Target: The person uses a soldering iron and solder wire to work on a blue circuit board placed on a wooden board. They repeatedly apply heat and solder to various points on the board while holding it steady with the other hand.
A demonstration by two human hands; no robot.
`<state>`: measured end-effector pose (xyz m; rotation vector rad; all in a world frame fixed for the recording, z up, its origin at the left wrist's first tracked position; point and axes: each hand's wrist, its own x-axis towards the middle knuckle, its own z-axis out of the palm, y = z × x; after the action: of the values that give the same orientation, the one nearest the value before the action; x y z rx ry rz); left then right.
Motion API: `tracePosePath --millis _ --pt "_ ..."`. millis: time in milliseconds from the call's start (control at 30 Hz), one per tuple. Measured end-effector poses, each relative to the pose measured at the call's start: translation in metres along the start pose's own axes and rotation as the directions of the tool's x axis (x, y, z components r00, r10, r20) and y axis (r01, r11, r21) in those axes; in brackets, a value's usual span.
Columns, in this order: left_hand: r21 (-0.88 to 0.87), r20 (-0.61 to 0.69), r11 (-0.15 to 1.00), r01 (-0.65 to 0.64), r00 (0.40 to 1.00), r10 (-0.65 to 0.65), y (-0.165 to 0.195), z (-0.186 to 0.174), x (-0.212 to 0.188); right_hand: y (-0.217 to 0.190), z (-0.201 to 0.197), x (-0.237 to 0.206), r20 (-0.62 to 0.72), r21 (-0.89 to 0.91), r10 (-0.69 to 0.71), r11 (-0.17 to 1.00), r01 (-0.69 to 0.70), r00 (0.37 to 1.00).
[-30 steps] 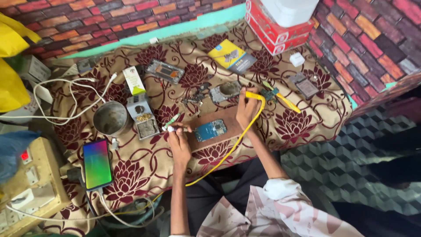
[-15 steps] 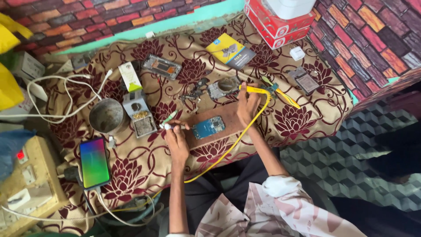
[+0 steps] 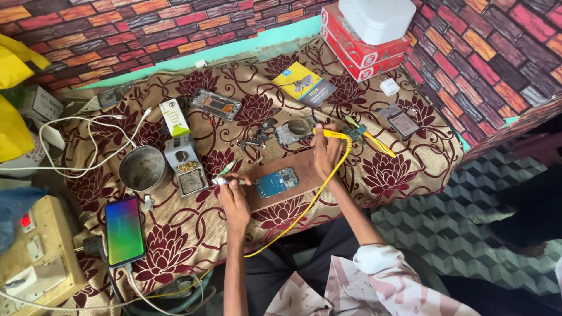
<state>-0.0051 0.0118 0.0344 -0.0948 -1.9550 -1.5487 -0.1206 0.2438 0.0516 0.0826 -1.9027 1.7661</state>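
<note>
Here, both hands work over a blue circuit board.
The left hand has its fingers closed around a slim white-tipped tool, just left of the board on a brown wooden block; the right hand pinches a yellow-handled soldering iron, its yellow cable trailing across the floral-clothed tabletop.

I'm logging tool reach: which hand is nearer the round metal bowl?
Left. The left hand holds a thin tool just right of the metal bowl, apart from it. The right hand grips a yellow-handled tool farther right, beyond the blue circuit board.
</note>
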Motion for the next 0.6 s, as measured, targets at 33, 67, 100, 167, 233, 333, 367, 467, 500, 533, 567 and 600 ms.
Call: tracePosePath --millis 33,67,100,167,233,333,367,467,500,533,567,600 --pt "0.011 0.002 1.0 -0.017 1.0 0.017 0.0 -0.001 0.0 0.002 0.0 -0.001 -0.013 -0.043 -0.073 0.996 0.072 0.997" --pt "-0.011 -0.002 1.0 -0.005 1.0 0.005 0.001 0.0 0.001 0.003 0.0 -0.002 -0.026 -0.088 -0.149 0.985 0.146 0.988" --pt "-0.033 -0.004 0.999 0.008 1.0 -0.009 0.002 0.0 0.001 0.004 -0.001 -0.002 -0.036 -0.136 -0.224 0.967 0.217 0.974" --pt "-0.066 -0.009 0.997 0.029 1.0 -0.03 0.004 0.0 0.001 0.003 0.0 -0.004 -0.085 -0.164 -0.244 0.96 0.228 0.966" --pt "-0.088 -0.009 0.995 0.039 0.999 -0.04 0.005 0.0 0.002 0.001 -0.002 -0.005 -0.126 -0.198 -0.252 0.954 0.224 0.96" --pt "-0.08 -0.005 0.996 0.035 0.999 -0.036 0.006 0.0 0.001 -0.009 -0.003 -0.007 -0.15 -0.218 -0.221 0.958 0.186 0.964" --pt "-0.08 -0.009 0.996 0.044 0.999 -0.045 0.006 0.0 0.001 -0.012 -0.003 -0.007 -0.149 -0.206 -0.193 0.965 0.16 0.97" --pt "-0.067 -0.013 0.995 0.071 0.997 -0.072 0.009 0.0 -0.001 -0.016 -0.003 -0.011 -0.125 -0.132 -0.218 0.971 0.202 0.968" --pt "-0.053 -0.016 0.996 0.073 0.997 -0.074 0.009 0.0 0.0 -0.016 0.0 -0.008 -0.116 -0.095 -0.25 0.966 0.24 0.961" --pt "-0.041 -0.018 0.996 0.077 0.997 -0.077 0.011 0.001 0.001 -0.015 0.001 -0.004 -0.096 -0.072 -0.224 0.973 0.218 0.97" --pt "-0.057 -0.014 0.996 0.062 0.998 -0.063 0.012 0.003 0.0 -0.012 0.0 -0.003 -0.074 -0.054 -0.192 0.981 0.189 0.979" --pt "-0.07 -0.013 0.997 0.045 0.999 -0.046 0.013 0.003 0.001 -0.009 0.001 -0.002 -0.051 -0.033 -0.161 0.987 0.16 0.986"
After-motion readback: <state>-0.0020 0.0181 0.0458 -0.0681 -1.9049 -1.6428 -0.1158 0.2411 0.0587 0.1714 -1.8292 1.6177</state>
